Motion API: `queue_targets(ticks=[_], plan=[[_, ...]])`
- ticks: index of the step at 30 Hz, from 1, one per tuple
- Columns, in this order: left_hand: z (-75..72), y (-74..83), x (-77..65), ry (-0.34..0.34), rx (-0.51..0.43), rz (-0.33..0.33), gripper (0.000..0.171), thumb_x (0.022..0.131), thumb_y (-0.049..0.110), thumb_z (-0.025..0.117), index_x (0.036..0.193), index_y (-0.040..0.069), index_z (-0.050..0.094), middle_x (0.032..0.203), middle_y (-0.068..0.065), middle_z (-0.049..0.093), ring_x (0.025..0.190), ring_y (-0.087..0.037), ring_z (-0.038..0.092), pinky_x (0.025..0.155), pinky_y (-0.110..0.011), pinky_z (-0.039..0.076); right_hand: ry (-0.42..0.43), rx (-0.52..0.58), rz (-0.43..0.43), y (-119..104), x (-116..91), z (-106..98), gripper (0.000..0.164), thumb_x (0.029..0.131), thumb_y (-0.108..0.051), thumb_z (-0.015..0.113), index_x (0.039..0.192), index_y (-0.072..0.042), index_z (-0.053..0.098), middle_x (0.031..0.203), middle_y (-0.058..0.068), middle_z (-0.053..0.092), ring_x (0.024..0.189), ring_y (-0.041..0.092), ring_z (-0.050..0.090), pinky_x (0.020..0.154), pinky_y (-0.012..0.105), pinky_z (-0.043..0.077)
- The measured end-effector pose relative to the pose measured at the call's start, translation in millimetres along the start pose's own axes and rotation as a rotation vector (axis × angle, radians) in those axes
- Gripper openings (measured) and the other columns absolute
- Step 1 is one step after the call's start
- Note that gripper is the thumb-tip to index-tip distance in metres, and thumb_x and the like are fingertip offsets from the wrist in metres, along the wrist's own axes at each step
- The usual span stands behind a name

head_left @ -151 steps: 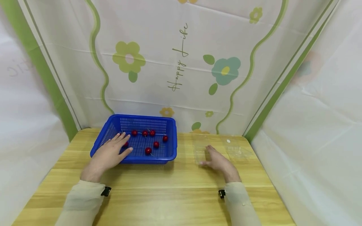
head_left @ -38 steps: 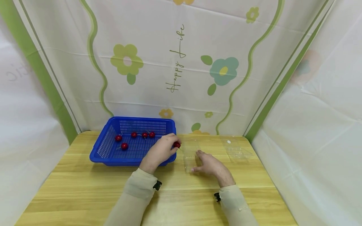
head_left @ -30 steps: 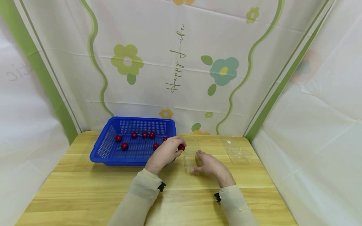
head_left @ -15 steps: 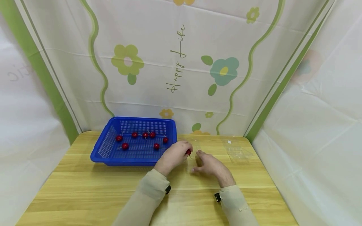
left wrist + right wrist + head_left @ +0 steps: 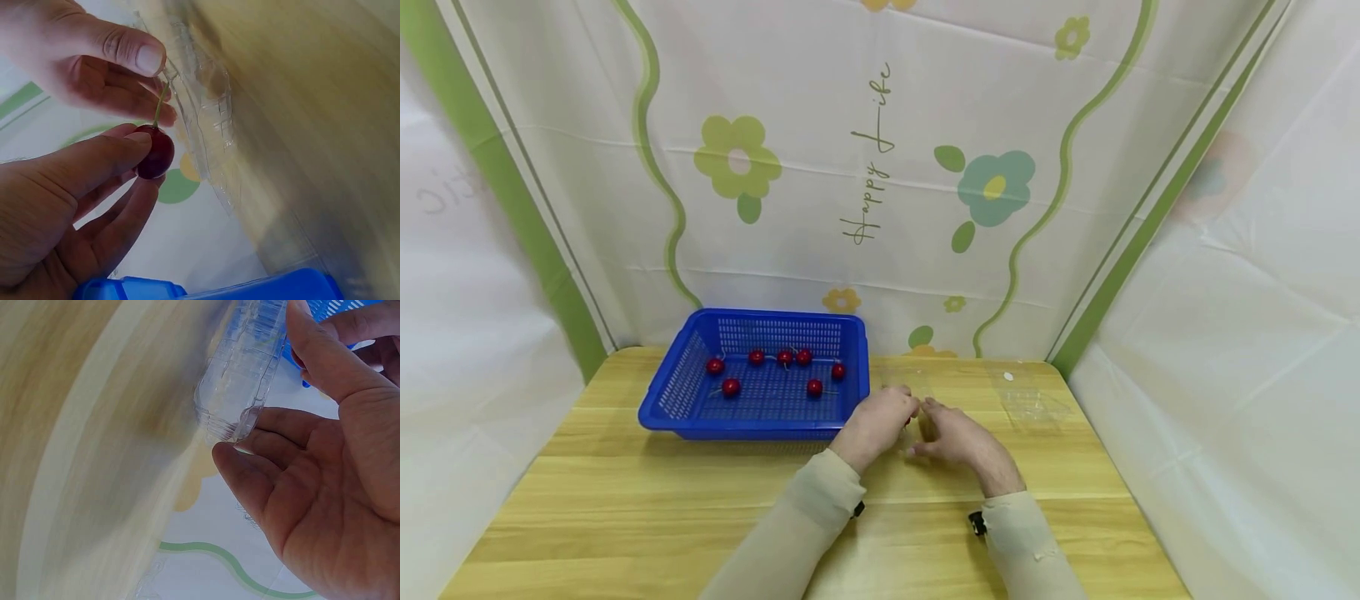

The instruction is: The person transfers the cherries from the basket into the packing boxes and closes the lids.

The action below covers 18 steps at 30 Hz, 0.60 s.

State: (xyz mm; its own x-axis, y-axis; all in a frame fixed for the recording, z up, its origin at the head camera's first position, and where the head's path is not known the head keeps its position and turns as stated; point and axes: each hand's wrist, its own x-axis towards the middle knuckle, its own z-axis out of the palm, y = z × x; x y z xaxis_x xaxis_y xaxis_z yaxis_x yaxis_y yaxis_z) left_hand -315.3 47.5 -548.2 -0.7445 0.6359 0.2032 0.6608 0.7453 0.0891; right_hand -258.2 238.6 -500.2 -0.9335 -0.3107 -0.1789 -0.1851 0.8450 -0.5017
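My left hand pinches a dark red cherry between thumb and fingers, its green stem pointing up toward the right hand. It is just right of the blue basket, beside a clear plastic box. My right hand lies at the right side of this box with its fingers loosely extended, fingertips right at the corner and rim. In the left wrist view, the right thumb overlaps the box's edge. From the head view, the left hand covers most of the held cherry and part of the box.
A blue perforated basket stands at the back left, with several cherries spread inside. Another clear plastic piece lies at the back right, near a small white spot. A printed curtain closes off the back.
Earlier my left hand was spread over the basket; it has since taken a cherry and carried it right and down to the box. My right hand and the box have shifted slightly left.
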Motion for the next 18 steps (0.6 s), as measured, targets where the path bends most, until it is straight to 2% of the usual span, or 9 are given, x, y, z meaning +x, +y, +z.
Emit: queue_targets(ticks=[3,5,11,12,14,18], plan=[[-10.6,8.5,-3.5,-0.016,0.02,-0.011,0.019,0.104,0.01,0.09,0.117,0.024,0.089,0.112,0.004,0.083,0.093,-0.011,0.079,0.08,-0.027,0.069,0.004,-0.004,-0.008,0,0,0,0.101,0.1,-0.032,0.098,0.176,0.007,0.044,0.18,0.03,0.052,0.165,0.05,0.055,0.138,0.067,0.046],[-17.8,12.2,-5.6,-0.03,-0.001,-0.013,0.022,0.104,0.009,0.089,0.12,0.024,0.09,0.115,0.003,0.084,0.096,-0.013,0.081,0.08,-0.03,0.071,0.006,-0.003,-0.009,0,0,0,0.1,0.099,-0.032,0.098,0.175,0.007,0.045,0.179,0.03,0.052,0.165,0.051,0.056,0.138,0.067,0.046],[-73.7,24.7,-21.1,-0.105,-0.156,-0.06,0.03,0.108,0.006,0.085,0.136,0.013,0.085,0.132,-0.005,0.084,0.117,-0.02,0.083,0.101,-0.037,0.073,0.002,0.009,-0.007,0,0,0,0.101,0.099,-0.031,0.098,0.176,0.006,0.045,0.181,0.029,0.051,0.167,0.05,0.053,0.14,0.066,0.044],[-83.0,25.5,-23.5,-0.106,-0.177,-0.068,0.03,0.108,0.006,0.085,0.137,0.012,0.084,0.134,-0.006,0.084,0.12,-0.021,0.083,0.104,-0.037,0.072,0.001,0.01,-0.007,0,0,0,0.101,0.1,-0.031,0.098,0.177,0.005,0.044,0.181,0.029,0.05,0.168,0.049,0.052,0.14,0.066,0.044],[-92.5,23.3,-25.9,-0.097,-0.213,-0.075,0.029,0.109,0.006,0.084,0.138,0.011,0.083,0.137,-0.007,0.084,0.124,-0.023,0.082,0.108,-0.036,0.071,0.0,0.006,-0.011,0,1,-1,0.101,0.1,-0.031,0.098,0.177,0.005,0.044,0.182,0.029,0.048,0.169,0.049,0.051,0.14,0.066,0.043],[-103.4,14.8,-30.0,-0.064,-0.249,-0.091,0.03,0.109,0.007,0.084,0.139,0.012,0.081,0.144,-0.008,0.082,0.129,-0.027,0.082,0.112,-0.039,0.07,-0.01,-0.007,-0.006,0,1,-1,0.1,0.101,-0.033,0.097,0.176,0.005,0.044,0.185,0.028,0.045,0.171,0.05,0.048,0.141,0.066,0.042]])
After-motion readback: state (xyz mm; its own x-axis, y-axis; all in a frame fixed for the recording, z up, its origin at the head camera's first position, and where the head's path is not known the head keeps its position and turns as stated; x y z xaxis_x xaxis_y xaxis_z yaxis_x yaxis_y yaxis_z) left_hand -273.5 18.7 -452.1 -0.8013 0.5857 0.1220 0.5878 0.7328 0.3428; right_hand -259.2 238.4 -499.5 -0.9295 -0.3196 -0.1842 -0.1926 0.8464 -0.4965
